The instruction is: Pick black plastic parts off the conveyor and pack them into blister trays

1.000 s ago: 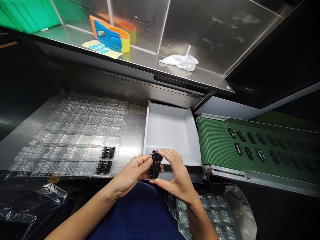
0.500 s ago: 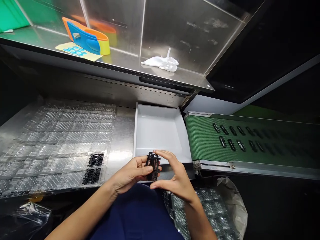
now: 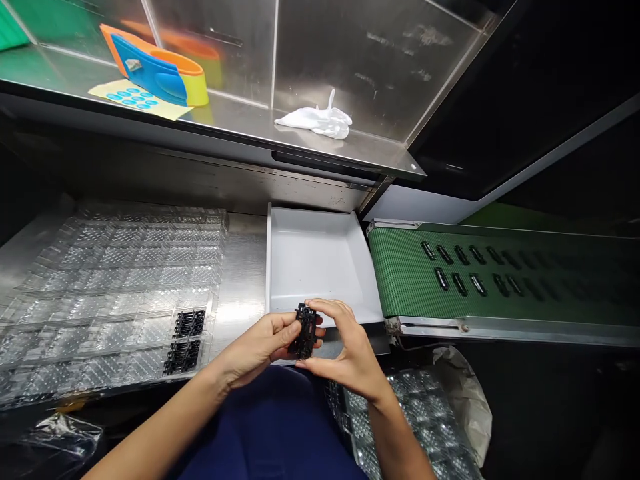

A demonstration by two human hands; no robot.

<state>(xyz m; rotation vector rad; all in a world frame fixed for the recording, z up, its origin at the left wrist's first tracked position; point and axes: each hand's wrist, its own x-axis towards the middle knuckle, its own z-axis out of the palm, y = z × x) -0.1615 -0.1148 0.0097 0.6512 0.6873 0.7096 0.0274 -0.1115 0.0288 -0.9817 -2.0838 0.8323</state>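
Observation:
Both of my hands hold a black plastic frame part (image 3: pixel 305 331) in front of my lap, just over the near edge of a white bin (image 3: pixel 320 263). My left hand (image 3: pixel 263 343) pinches its left side between thumb and fingers. My right hand (image 3: pixel 347 340) grips it from the right, with fingers on top and thumb below. To the left, two similar black parts (image 3: pixel 186 340) lie in a clear plastic blister tray (image 3: pixel 110 300). My hands touch neither the tray nor the bin.
A green conveyor belt (image 3: pixel 470 273) on the right carries several small black parts. Below it, a stack of blister trays (image 3: pixel 405 420) sits in a white bag. A steel shelf (image 3: pixel 235 120) above holds a white cloth (image 3: pixel 315 122), an orange-and-blue object (image 3: pixel 155 72) and a yellow sheet (image 3: pixel 133 100).
The whole scene has slid left and up as my head moved. The black part has turned slightly between my fingers, and both hands keep hold of it.

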